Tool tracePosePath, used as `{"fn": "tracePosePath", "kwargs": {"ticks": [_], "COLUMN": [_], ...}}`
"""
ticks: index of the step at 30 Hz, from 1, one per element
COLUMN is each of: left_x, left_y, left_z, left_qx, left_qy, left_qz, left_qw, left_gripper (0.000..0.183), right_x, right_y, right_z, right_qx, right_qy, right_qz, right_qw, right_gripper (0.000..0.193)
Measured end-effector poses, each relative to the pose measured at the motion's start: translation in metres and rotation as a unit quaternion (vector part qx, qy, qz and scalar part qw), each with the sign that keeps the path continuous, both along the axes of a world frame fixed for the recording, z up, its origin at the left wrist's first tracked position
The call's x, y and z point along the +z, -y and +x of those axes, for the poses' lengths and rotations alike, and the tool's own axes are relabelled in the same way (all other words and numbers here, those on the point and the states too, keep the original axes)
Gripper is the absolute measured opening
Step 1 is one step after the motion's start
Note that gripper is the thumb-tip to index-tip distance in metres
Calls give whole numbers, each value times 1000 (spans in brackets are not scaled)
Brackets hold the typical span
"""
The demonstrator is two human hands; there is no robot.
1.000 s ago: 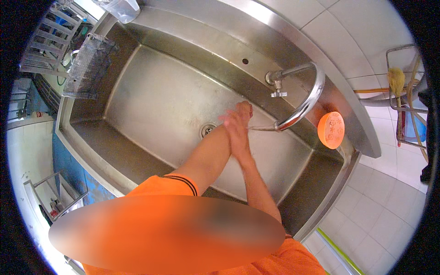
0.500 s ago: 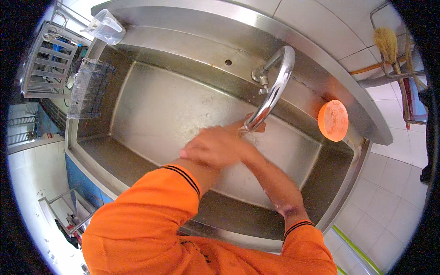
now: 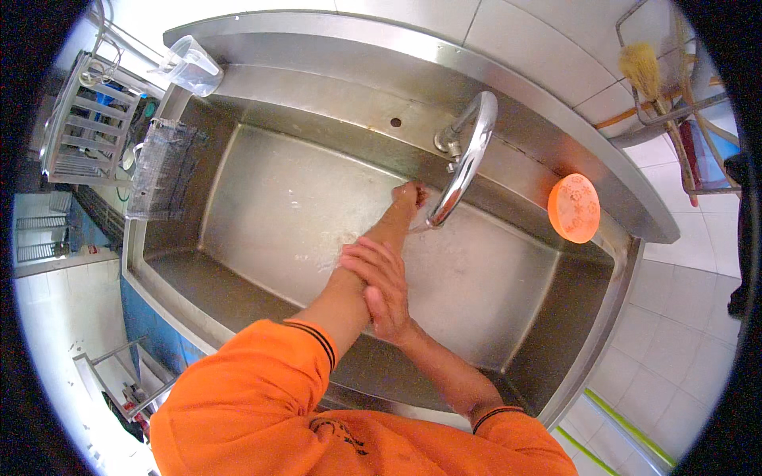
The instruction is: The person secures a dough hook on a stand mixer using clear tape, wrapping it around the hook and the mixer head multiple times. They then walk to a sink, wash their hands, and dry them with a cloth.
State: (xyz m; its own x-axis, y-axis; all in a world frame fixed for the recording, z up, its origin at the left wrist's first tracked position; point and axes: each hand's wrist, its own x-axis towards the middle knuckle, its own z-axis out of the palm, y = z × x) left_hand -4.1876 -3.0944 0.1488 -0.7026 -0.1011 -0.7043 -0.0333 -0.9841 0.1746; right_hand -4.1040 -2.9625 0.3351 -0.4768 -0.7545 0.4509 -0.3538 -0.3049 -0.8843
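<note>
My left arm reaches out over a wide steel sink (image 3: 270,190). At its end my left hand (image 3: 409,195) is curled closed just left of the curved chrome tap (image 3: 468,166), and I see nothing in it. My right hand (image 3: 378,287) is wrapped round my left forearm (image 3: 337,305), fingers over the top and thumb on the near side. By the tap's mouth a thin stream of water (image 3: 419,228) shows beside the left wrist. Wet shine and ripples mark the sink floor.
An orange bowl-shaped thing (image 3: 573,209) rests on the sink's right ledge. A clear plastic jug (image 3: 194,67) stands at the back left corner, above a dark cloth (image 3: 164,170) draped over the rim. A brush (image 3: 641,70) hangs at the right, and a metal rack (image 3: 94,135) stands left.
My right hand has slid down the left forearm toward the elbow. The left hand, mostly hidden before, now shows at the tap. The view has shifted slightly.
</note>
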Motion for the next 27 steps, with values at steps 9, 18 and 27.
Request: {"fn": "tracePosePath", "kwargs": {"ticks": [9,18,27], "left_x": [28,65,61], "left_y": [-65,-49,-4], "left_z": [49,80,58], "left_qx": [27,203,-34], "left_qy": [163,-162,-114], "left_qz": [-223,-65,-26], "left_qw": [961,964,993], "left_gripper": [53,49,23], "right_x": [-180,-204,-139], "right_y": [20,69,50], "right_z": [-71,-57,-50], "right_qx": [-112,-172,-178], "right_qy": [403,711,417], "right_qz": [209,-114,11], "right_qw": [884,672,891], "right_gripper": [36,18,24]}}
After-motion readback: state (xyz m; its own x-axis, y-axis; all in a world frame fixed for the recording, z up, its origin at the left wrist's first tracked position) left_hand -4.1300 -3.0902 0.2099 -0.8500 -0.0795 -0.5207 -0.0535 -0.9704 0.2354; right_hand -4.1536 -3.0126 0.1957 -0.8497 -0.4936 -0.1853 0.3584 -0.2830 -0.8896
